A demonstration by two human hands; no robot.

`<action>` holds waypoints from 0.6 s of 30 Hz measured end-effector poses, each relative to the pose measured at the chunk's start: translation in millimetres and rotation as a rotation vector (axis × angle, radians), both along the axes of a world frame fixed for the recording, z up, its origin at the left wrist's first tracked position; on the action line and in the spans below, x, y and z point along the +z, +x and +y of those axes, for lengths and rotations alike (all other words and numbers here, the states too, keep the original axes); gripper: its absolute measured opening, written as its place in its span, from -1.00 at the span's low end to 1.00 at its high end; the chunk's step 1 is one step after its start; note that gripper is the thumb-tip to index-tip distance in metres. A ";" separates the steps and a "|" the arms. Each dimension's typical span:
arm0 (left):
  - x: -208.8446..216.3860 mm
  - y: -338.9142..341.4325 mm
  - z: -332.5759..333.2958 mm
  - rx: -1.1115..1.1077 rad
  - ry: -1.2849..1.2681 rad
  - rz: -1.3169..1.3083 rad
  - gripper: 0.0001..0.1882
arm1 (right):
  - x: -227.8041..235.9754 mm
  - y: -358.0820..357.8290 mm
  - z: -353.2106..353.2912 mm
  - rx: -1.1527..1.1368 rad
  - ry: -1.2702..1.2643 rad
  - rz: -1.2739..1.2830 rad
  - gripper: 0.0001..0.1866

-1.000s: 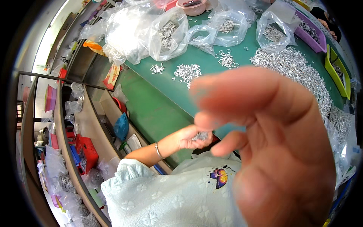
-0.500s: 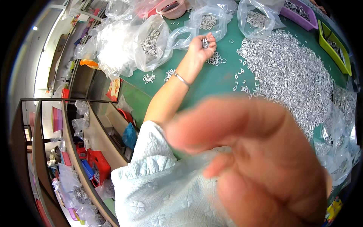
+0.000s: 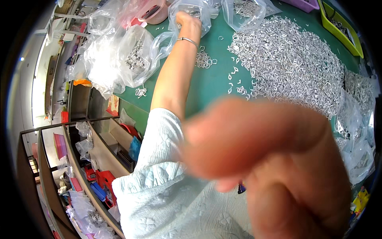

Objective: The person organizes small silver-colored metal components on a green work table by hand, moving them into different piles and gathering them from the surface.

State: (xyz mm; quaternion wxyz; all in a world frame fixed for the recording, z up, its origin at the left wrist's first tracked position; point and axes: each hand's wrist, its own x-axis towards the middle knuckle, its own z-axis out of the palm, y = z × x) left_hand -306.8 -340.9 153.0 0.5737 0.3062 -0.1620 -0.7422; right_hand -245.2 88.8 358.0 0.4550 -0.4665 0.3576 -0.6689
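Observation:
My left hand (image 3: 188, 23) reaches over a clear plastic bag (image 3: 205, 24) at the far edge of the table, its wrist bent down and a bangle on it. Small silver metal pieces show around the hand, but its fingers are mostly hidden. Close to the camera, my right hand (image 3: 278, 159) looms large and blurred with its fingers curled in. Whether anything is inside those fingers cannot be made out. Just nearer than the bag lies a small cluster of metal rings (image 3: 205, 60). A broad heap of small silver metal links (image 3: 290, 59) spreads over the right of the green table (image 3: 213, 85).
More clear bags of metal parts stand at the far left (image 3: 137, 59) and far middle (image 3: 246, 8). A pink basket (image 3: 158, 15) and a lime-green tray (image 3: 350, 42) sit along the table's edges. Shelving (image 3: 107, 149) with red bins fills the left side.
My left hand, which was closed around metal pieces over the table, has moved farther away to the bag and turned downward. The view has shifted slightly; my right hand stays curled near the camera.

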 end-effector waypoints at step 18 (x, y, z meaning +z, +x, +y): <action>-46.5 91.6 123.1 -0.419 -1.718 -1.505 -0.62 | -158.1 -22.0 88.8 -0.142 0.648 -0.394 -0.83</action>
